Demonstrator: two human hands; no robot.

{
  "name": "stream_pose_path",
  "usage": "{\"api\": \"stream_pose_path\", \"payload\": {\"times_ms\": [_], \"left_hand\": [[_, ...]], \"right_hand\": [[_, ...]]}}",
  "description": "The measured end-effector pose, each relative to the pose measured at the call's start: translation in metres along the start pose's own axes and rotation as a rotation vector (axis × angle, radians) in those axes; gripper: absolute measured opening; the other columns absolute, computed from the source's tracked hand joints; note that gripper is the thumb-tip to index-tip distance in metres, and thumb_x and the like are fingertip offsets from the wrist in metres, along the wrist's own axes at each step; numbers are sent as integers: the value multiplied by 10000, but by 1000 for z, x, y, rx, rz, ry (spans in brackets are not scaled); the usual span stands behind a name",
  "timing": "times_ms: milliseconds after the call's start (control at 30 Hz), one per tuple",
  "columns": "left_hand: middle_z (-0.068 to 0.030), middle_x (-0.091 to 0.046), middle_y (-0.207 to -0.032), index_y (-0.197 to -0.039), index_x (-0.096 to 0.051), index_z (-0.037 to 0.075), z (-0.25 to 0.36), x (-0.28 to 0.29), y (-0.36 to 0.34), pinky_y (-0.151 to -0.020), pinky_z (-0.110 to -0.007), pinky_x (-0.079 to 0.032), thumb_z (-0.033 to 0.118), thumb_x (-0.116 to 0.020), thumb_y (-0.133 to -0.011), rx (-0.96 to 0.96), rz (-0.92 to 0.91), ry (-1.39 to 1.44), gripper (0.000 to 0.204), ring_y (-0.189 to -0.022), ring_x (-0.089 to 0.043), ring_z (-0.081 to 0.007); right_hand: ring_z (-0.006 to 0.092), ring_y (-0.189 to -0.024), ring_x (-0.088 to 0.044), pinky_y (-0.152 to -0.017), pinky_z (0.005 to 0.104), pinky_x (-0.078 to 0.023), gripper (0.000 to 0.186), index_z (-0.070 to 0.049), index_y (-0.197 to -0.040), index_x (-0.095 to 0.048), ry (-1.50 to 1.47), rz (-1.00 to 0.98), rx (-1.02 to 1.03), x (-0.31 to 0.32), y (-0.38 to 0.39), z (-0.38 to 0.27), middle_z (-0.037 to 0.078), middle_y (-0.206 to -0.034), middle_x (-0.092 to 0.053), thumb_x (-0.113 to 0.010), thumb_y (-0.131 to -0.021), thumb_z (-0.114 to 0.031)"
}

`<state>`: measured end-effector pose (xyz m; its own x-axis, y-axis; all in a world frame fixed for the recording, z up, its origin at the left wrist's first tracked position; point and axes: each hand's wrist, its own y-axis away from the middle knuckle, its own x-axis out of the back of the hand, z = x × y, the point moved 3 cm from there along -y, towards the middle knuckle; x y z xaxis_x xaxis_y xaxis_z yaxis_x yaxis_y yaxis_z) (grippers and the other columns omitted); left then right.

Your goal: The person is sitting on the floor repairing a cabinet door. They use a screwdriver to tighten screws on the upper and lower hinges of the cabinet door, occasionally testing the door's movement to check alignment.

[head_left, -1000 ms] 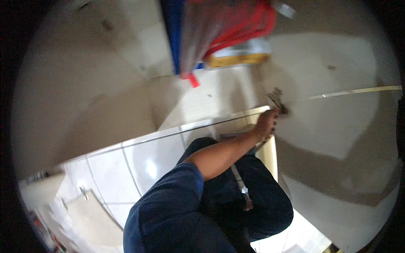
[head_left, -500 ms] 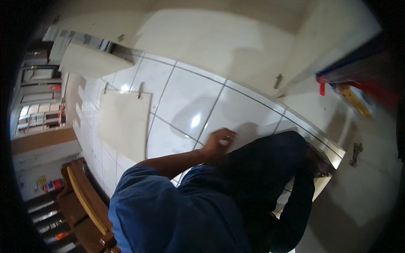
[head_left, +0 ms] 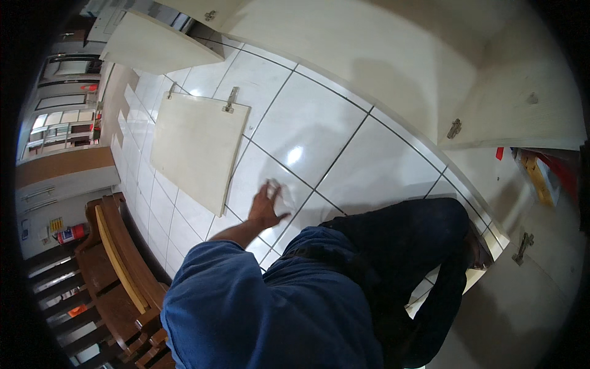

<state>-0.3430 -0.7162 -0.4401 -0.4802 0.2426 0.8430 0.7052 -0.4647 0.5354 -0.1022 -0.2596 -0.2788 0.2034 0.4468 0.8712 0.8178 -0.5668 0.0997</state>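
My left hand (head_left: 265, 208) reaches out from a blue sleeve (head_left: 212, 246) over the white tiled floor (head_left: 307, 129). Its fingers are spread and blurred, and I see nothing held in them. Just left of the hand a cream cabinet door panel (head_left: 196, 150) lies flat on the tiles, with two metal hinges (head_left: 231, 98) on its far edge. My dark trousers (head_left: 399, 246) fill the middle right of the view. My right hand is out of sight.
A wooden chair (head_left: 117, 252) stands at the lower left. Cream cabinet fronts (head_left: 381, 55) run along the top, with a hinge (head_left: 454, 128) on one. An open cabinet at right holds red and yellow packages (head_left: 541, 175). A red fire extinguisher (head_left: 72, 232) is at far left.
The view has swung from the cabinet at right to the floor. My hand left the cabinet hinge and now hovers beside the loose door panel.
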Motion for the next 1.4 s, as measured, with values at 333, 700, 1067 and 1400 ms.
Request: {"api": "stream_pose_path", "payload": {"times_ms": [333,700,1067,1400], "left_hand": [[-299,-288,-1520,-1505,-345,159,52,-66,20,-1155,-515,-252,386,-533,-986,-415,-74,354,597,-1403,-271,-470],[-336,-131,-1559,-1535,-201,26,88,-3,-98,-1157,-588,-178,513,-719,-812,-372,362,-39,1014,-1455,-140,-478],[-273,-132,-1593,-1559,-219,159,118,-9,-172,-1143,-624,-115,827,-227,-870,693,459,17,959,-1485,-114,-422],[-307,-186,-1549,-1539,-255,126,124,2,-178,-1101,-658,-186,850,-261,-844,594,466,33,1004,-1446,-176,-445]], "right_hand": [[325,-1153,-588,-986,474,-440,480,-134,-1161,-702,55,49,-22,13,8,-5,109,-1221,-646,-580,-895,-515],[323,-1137,-598,-965,470,-456,472,-134,-1147,-708,499,433,227,198,-21,-41,111,-1198,-659,-576,-897,-511],[321,-1121,-609,-944,467,-472,464,-133,-1132,-715,1511,358,-858,502,6,26,112,-1176,-671,-571,-898,-507],[320,-934,-658,-797,432,-512,316,-41,-963,-695,1297,457,-841,516,59,60,182,-1048,-679,-621,-893,-341]]}}
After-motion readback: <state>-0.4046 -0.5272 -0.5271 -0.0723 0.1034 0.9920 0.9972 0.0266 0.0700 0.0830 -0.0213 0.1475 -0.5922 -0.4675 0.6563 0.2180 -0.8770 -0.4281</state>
